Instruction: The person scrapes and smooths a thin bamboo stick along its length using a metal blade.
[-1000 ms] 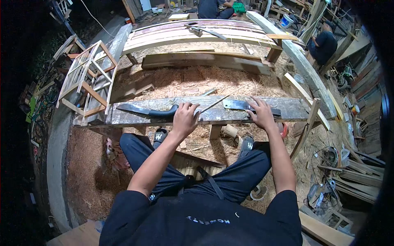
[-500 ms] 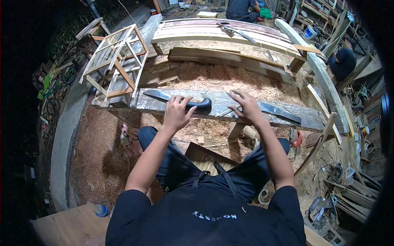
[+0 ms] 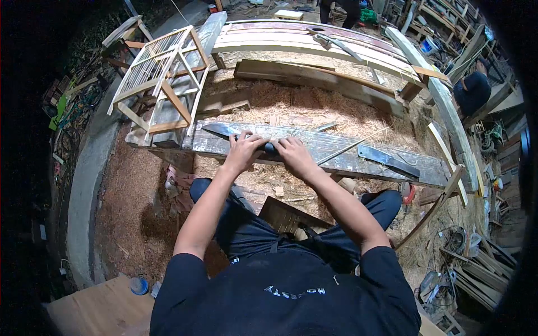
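A knife (image 3: 218, 129) with a dark blade and a curved black handle lies along the weathered plank bench (image 3: 208, 145) in front of me, its tip toward the left. My left hand (image 3: 242, 153) is closed over it near where blade and handle meet. At the handle's right end, my right hand (image 3: 295, 158) has its fingers curled onto the black grip. Both hands cover most of the handle. Farther right on the bench rests a dark flat blade-shaped piece (image 3: 388, 161) with a small hole. Between it and my right hand, a thin stick (image 3: 354, 144) lies slantwise.
A small slatted wooden frame (image 3: 162, 73) stands at the bench's left end. Beyond are a long board (image 3: 314, 84), a slatted platform (image 3: 269, 40) with a tool on it, and a side beam (image 3: 443, 120). Shavings cover the ground. Other people are at the back and right.
My right hand has moved left from above the bench onto the knife's handle. My left hand stays on the knife. The person at the back has changed posture, and the view has shifted slightly.
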`<state>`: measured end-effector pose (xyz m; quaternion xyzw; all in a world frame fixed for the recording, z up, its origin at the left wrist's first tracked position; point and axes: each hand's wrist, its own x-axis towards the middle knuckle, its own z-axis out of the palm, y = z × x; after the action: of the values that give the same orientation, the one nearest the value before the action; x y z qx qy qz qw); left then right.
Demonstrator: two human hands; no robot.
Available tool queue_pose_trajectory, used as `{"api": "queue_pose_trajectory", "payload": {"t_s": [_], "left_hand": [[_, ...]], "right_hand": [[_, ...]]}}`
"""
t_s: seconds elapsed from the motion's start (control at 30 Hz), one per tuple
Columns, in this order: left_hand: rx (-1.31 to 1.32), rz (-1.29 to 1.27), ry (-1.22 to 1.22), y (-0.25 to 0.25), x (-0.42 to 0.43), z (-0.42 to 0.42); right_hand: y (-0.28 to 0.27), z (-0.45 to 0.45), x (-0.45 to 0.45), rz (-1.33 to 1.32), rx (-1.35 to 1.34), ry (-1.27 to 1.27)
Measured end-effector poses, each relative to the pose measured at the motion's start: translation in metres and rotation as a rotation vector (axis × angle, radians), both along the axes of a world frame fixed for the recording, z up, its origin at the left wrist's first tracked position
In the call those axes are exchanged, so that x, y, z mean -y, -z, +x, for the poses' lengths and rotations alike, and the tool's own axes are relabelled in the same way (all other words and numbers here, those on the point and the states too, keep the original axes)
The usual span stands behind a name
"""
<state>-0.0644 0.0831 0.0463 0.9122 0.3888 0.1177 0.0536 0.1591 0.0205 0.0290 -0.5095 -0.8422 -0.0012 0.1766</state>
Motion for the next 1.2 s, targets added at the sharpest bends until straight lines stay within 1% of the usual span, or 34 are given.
{"api": "queue_pose_trajectory", "payload": {"t_s": [0.07,0.13,0.2,0.23,0.27,0.33,0.37,0.43,0.47,0.6,0.67,0.7,0.87,0.93,1.13,1.2], "left_hand": [[0.019,0.025,0.016,0.006,-0.004,0.001],[0.041,0.06,0.024,0.0,-0.004,0.008],[0.064,0.104,0.061,-0.006,-0.013,0.023],[0.087,0.149,0.083,-0.011,-0.017,0.031],[0.111,0.191,0.106,-0.015,-0.022,0.04],[0.165,0.251,0.092,-0.043,-0.033,0.065],[0.213,0.262,0.102,-0.054,-0.043,0.076],[0.305,0.321,0.149,-0.07,-0.072,0.101],[0.286,0.328,0.158,-0.079,-0.084,0.114],[0.358,0.411,0.274,-0.087,-0.159,0.176],[0.367,0.406,0.31,-0.089,-0.189,0.213],[0.369,0.396,0.339,-0.089,-0.203,0.231],[0.311,0.255,0.377,-0.083,-0.248,0.33],[0.298,0.228,0.418,-0.092,-0.26,0.374],[0.264,0.175,0.472,-0.12,-0.286,0.504],[0.25,0.15,0.472,-0.128,-0.291,0.545]], "right_hand": [[0.001,-0.002,0.0,-0.005,-0.035,0.019],[-0.006,0.002,0.001,-0.01,-0.071,0.044],[-0.018,0.015,0.001,0.124,-0.148,0.048],[-0.029,0.024,0.001,0.058,-0.17,0.075],[-0.031,0.036,-0.002,0.052,-0.171,0.09],[-0.029,0.067,-0.012,0.169,-0.242,0.138],[-0.025,0.087,-0.019,0.174,-0.223,0.179],[-0.034,0.127,-0.03,0.186,-0.202,0.263],[-0.035,0.15,-0.037,0.192,-0.169,0.307],[-0.067,0.237,-0.057,0.088,-0.298,0.418],[-0.074,0.278,-0.062,0.04,-0.304,0.509],[-0.075,0.299,-0.063,0.064,-0.3,0.521],[-0.098,0.39,-0.038,0.031,-0.337,0.711],[-0.109,0.427,-0.021,0.002,-0.346,0.798],[-0.155,0.543,0.017,0.009,-0.3,0.945],[-0.157,0.588,0.021,0.044,-0.309,1.003]]}}
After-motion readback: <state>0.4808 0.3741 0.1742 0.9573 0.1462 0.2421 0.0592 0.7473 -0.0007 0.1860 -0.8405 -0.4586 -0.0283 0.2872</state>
